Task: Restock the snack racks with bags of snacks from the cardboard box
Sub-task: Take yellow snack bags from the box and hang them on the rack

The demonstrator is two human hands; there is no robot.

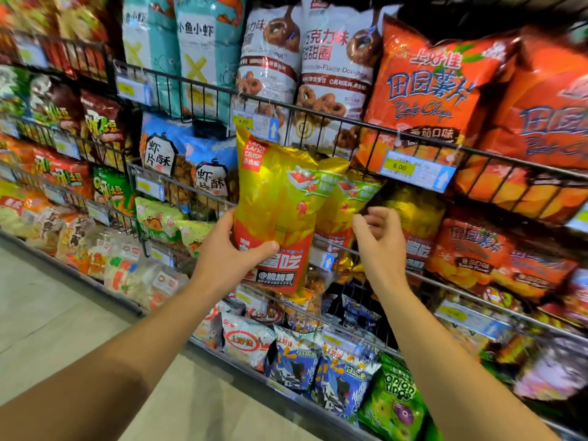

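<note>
My left hand (230,253) grips a yellow and red crisp bag (276,198) by its lower left, holding it upright in front of the middle wire rack (375,256). A second bag of the same kind (342,205) stands just behind it in that rack. To the right, my right hand (377,237) hovers with fingers apart and curled, close to the second bag, holding nothing. The cardboard box is out of view.
Wire racks full of snack bags fill the view: orange potato chip bags (426,87) upper right, doughnut bags (334,58) above, blue bags (296,361) and green onion rings (394,399) below. Price tags (413,168) hang on the rails. Pale floor (47,313) lies left.
</note>
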